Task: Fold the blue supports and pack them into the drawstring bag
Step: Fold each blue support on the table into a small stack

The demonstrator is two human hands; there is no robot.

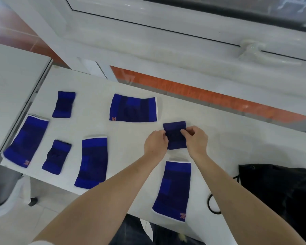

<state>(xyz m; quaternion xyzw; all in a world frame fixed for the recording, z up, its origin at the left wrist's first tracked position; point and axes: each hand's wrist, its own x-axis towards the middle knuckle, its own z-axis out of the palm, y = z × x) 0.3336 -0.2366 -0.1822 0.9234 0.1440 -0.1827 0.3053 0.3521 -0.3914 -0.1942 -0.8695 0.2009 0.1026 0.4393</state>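
Observation:
A small dark blue support is held over the white table, pinched on its left edge by my left hand and on its right edge by my right hand. Its top looks folded over. Several other blue supports lie flat: a long one just below my hands, a wide one at the back, a long one left of centre, two small ones, and a long one at the far left. The black drawstring bag lies at the right edge.
A black cord loop from the bag lies on the table near my right forearm. A white window sill and frame with a handle run behind the table. A second white table adjoins on the left, with a chair base below.

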